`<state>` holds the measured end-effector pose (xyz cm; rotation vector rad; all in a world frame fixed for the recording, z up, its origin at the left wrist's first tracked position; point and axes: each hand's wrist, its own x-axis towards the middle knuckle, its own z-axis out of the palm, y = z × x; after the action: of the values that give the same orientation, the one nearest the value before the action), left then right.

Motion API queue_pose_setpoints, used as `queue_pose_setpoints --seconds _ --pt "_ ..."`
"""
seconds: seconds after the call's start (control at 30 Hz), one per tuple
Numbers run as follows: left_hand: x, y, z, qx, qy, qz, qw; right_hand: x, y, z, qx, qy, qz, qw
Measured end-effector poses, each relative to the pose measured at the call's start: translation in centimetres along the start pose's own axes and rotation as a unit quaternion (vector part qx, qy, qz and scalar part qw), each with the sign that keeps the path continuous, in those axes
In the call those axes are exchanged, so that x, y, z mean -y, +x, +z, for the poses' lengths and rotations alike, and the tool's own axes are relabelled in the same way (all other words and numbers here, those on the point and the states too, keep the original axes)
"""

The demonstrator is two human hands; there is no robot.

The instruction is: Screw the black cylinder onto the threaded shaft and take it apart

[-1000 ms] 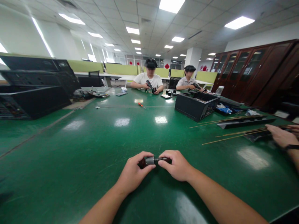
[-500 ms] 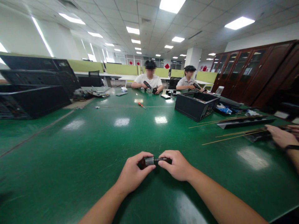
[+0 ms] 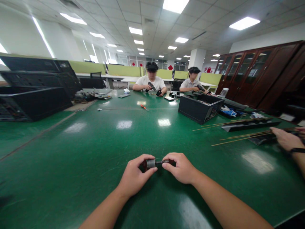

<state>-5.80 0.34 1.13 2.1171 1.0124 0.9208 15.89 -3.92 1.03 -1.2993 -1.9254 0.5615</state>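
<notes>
- The cylinder (image 3: 151, 163) lies between the two hands, at the near part of the bench (image 3: 95, 165).
- The left hand (image 3: 133, 175) is nearer it, with thumb and fingers curled round its sides.
- The right hand (image 3: 179, 170) pinches the rod (image 3: 159, 163) that reaches toward it from the cylinder's right end.
- Their shared long axis runs crosswise, roughly level, from one palm to the other.
- They look small from here, so I can't tell whether rod and cylinder are one piece, or whether either touches the bench.
</notes>
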Motion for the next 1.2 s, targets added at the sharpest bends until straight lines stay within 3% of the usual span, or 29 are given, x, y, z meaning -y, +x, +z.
queue_pose_setpoints --seconds 1.2 --pt "0.01 0.06 0.00 -0.001 -0.002 -0.022 1.000 -0.11 -0.07 -0.16 -0.007 0.000 0.006 1.000"
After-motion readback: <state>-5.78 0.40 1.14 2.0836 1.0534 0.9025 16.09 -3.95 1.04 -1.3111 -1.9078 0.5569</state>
